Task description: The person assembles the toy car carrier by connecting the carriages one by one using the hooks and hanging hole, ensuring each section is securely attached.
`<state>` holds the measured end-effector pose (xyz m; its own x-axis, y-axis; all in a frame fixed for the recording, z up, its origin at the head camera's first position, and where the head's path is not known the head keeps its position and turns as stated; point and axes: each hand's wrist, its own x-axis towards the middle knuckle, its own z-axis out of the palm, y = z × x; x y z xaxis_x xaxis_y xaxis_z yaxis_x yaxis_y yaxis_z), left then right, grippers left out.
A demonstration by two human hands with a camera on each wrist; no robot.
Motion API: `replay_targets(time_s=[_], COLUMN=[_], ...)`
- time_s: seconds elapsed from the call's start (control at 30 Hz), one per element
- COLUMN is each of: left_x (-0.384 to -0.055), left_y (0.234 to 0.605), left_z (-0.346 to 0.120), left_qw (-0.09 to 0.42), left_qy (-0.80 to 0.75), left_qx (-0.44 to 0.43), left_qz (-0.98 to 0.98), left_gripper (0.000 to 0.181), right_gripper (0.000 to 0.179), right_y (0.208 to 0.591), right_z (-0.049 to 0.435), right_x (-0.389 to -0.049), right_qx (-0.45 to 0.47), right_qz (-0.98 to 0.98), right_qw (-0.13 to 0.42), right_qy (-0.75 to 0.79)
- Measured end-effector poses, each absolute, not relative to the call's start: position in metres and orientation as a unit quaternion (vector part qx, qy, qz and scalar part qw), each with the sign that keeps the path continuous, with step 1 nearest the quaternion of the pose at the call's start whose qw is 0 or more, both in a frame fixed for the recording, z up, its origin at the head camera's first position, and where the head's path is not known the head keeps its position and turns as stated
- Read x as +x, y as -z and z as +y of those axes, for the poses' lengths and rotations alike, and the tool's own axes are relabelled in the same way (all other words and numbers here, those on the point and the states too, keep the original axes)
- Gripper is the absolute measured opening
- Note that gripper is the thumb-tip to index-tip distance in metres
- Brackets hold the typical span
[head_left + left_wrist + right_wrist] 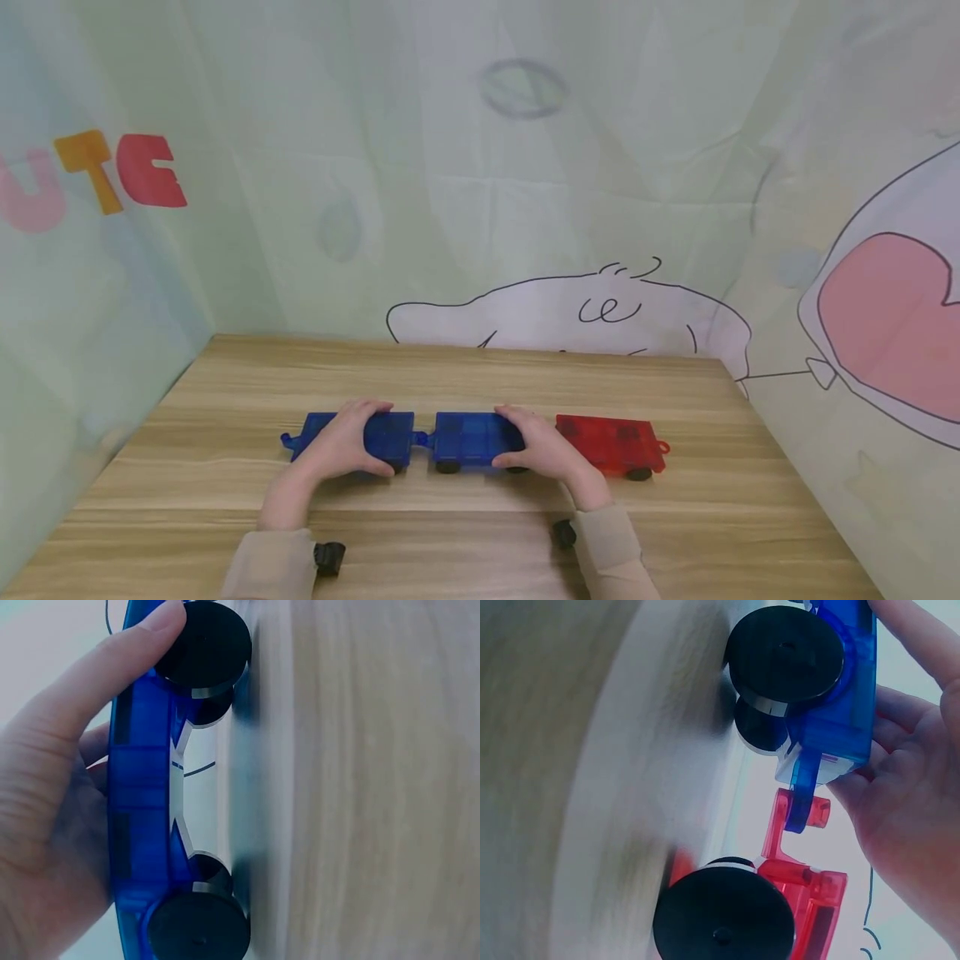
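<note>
Three toy train cars with black wheels stand in a row on the wooden table (450, 533). My left hand (337, 443) grips the left blue train car (392, 429) across its top, the thumb on the near side by a wheel. The right hand (542, 446) holds the middle blue train car (465, 435) between thumb and fingers. A coupling (422, 439) joins the two blue cars. At the right stands the red train car (611, 446). In the right wrist view its red hook (819, 812) passes through the blue coupling tab (802, 796) of the middle car.
A printed cloth (420, 208) with cartoon drawings hangs behind the table and along both sides. Each wrist wears a band with a small black camera, one left (328, 558) and one right (564, 533).
</note>
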<state>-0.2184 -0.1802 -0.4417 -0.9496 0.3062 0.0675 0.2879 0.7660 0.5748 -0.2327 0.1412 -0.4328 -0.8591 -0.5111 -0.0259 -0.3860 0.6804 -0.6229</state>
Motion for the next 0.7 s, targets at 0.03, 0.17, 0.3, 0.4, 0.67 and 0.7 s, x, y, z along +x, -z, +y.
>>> replay_targets(time_s=[0.03,0.17,0.3,0.4,0.67,0.7], left_x=[-0.218,-0.217,-0.215,-0.215,-0.212,-0.212], left_y=[0.441,0.439,0.436,0.435,0.424,0.422], left_z=[-0.179,-0.177,-0.177,-0.177,-0.175,-0.174], left_qw=[0.015,0.013,0.016,0.021,0.007,0.002], left_qy=[-0.302,-0.297,-0.291,-0.286,-0.275,-0.273], left_qx=[0.158,0.164,0.163,0.164,0.162,0.162], left_qz=[0.94,0.941,0.942,0.944,0.948,0.948], left_gripper=[0.093,0.094,0.097,0.1,0.094,0.092], right_gripper=[0.075,0.076,0.076,0.074,0.063,0.061], right_y=[0.433,0.432,0.432,0.43,0.42,0.419], right_z=[0.141,0.142,0.143,0.143,0.153,0.155], right_x=[-0.232,-0.232,-0.232,-0.231,-0.228,-0.227], right_qx=[-0.245,-0.242,-0.246,-0.246,-0.255,-0.253], right_qz=[0.912,0.912,0.911,0.912,0.913,0.914], right_qw=[0.1,0.099,0.095,0.091,0.061,0.054], right_qy=[0.315,0.316,0.317,0.316,0.312,0.313])
